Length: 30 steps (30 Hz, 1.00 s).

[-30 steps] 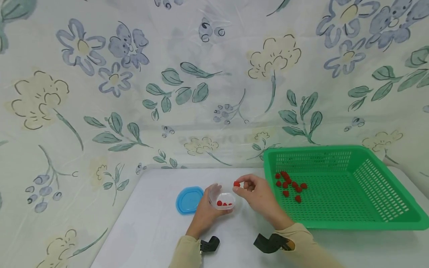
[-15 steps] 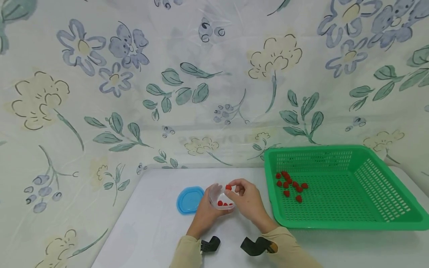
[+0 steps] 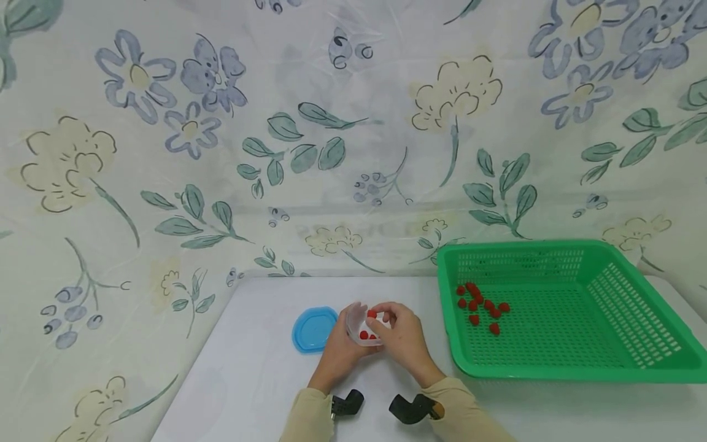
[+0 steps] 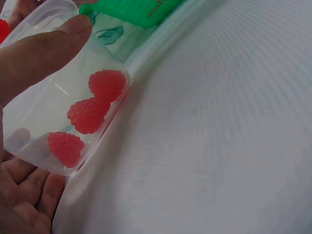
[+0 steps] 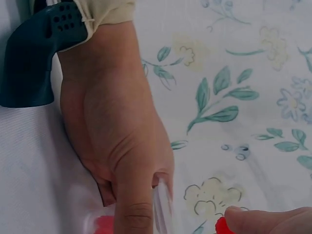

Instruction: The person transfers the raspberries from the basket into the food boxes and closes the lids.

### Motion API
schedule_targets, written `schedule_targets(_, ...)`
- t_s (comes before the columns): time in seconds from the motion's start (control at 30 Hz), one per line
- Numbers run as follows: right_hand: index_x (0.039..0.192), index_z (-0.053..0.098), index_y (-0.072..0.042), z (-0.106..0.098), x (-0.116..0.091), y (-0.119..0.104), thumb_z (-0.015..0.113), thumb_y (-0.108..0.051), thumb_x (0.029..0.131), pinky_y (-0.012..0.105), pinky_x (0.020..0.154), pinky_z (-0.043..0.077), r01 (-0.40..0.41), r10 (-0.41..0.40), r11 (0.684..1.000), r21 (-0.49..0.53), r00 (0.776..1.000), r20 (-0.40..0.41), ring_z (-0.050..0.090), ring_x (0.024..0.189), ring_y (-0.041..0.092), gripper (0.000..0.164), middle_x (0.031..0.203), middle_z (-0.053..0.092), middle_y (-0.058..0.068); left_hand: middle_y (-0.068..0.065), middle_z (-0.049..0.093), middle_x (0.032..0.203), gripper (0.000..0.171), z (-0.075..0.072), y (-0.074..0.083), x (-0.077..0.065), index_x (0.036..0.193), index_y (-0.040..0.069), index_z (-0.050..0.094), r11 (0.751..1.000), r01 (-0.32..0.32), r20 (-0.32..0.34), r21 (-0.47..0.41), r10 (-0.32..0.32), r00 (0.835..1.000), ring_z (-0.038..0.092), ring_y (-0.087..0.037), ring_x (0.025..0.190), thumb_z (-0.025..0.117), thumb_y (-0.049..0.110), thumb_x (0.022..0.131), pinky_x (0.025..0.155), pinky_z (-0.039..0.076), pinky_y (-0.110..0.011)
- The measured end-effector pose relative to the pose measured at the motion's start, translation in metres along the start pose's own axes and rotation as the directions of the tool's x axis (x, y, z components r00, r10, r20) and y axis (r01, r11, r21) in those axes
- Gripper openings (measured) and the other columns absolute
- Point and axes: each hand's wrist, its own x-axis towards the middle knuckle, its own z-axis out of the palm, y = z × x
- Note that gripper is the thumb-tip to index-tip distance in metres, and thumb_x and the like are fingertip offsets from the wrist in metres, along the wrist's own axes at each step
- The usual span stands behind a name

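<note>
My left hand holds a small clear plastic tub, tilted with its mouth up toward me. In the left wrist view the thumb lies along the wall, and several fingers are beneath. Several raspberries rest low inside the tub. My right hand is at the tub's mouth, its thumb and fingers pinching a red raspberry. Another red spot shows by those fingers, too small to tell apart. The right wrist view catches the right thumb against the raspberry, with the left hand beyond.
A green perforated basket stands on the right of the white table, with several raspberries at its left end. Left of the tub lies a blue lid. A flowered cloth hangs behind the table.
From near the basket side, my right hand has moved left and slightly down with the raspberry, up to the tub's mouth. The left hand and tub have stayed almost still.
</note>
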Motion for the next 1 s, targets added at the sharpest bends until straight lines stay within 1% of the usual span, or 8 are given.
schedule_targets(0.1,0.103,0.072,-0.004,0.0037,-0.0005,0.0029,0.077,-0.014,0.087,0.024,0.063,0.042,0.021,-0.022,1.000,-0.023,1.000,-0.010,0.049,0.080,0.019,0.020,0.080,0.052,0.002,-0.013,0.050,0.144,0.095,-0.0002,-0.0003,0.0003,0.150,0.009,0.036,1.000,-0.008,0.000,0.001,0.008,1.000,0.049,-0.035,0.127,0.091,0.029,0.075,0.101,0.048,-0.057)
schedule_targets(0.33,0.102,0.072,-0.004,0.0080,-0.0030,0.0056,0.077,-0.012,0.085,0.025,0.059,0.036,0.081,-0.084,0.993,-0.083,0.996,-0.026,0.043,0.074,0.016,0.020,0.080,0.052,0.002,-0.015,0.049,0.145,0.095,-0.0014,0.0014,0.0002,0.149,0.008,0.037,1.000,-0.012,-0.005,0.006,0.012,1.000,0.049,-0.037,0.129,0.091,0.026,0.074,0.102,0.046,-0.059)
schedule_targets(0.53,0.103,0.072,-0.005,0.0097,-0.0038,0.0056,0.077,-0.014,0.085,0.025,0.058,0.035,0.091,-0.094,0.989,-0.118,0.995,-0.021,0.043,0.072,0.015,0.020,0.080,0.052,0.000,-0.015,0.049,0.147,0.096,-0.0016,0.0020,-0.0001,0.150,0.006,0.036,1.000,-0.011,-0.003,0.010,0.011,1.000,0.048,-0.039,0.130,0.091,0.026,0.074,0.103,0.044,-0.061)
schedule_targets(0.73,0.102,0.073,-0.004,0.0083,-0.0036,0.0072,0.078,-0.013,0.084,0.026,0.060,0.035,0.118,-0.119,0.987,-0.108,0.993,-0.006,0.042,0.071,0.015,0.021,0.080,0.051,0.000,-0.015,0.049,0.147,0.097,-0.0010,0.0028,0.0001,0.149,0.006,0.037,1.000,-0.012,-0.009,0.009,0.013,1.000,0.048,-0.038,0.131,0.092,0.028,0.072,0.104,0.043,-0.062)
schedule_targets(0.87,0.103,0.072,-0.006,0.0062,-0.0038,0.0064,0.078,-0.015,0.084,0.026,0.060,0.036,0.116,-0.116,0.988,-0.103,0.993,0.006,0.043,0.073,0.015,0.021,0.081,0.052,0.000,-0.015,0.049,0.147,0.097,-0.0011,0.0024,0.0002,0.149,0.005,0.036,1.000,-0.013,-0.007,0.007,0.013,1.000,0.048,-0.039,0.130,0.092,0.028,0.073,0.103,0.043,-0.062)
schedule_targets(1.0,0.103,0.072,-0.006,0.0025,-0.0037,0.0025,0.079,-0.015,0.085,0.026,0.061,0.039,0.114,-0.113,0.989,-0.094,0.994,0.013,0.046,0.076,0.018,0.021,0.083,0.055,0.004,-0.014,0.049,0.148,0.097,-0.0011,0.0018,0.0003,0.150,0.007,0.036,1.000,-0.007,-0.004,0.003,0.007,1.000,0.047,-0.038,0.131,0.091,0.030,0.073,0.103,0.043,-0.062)
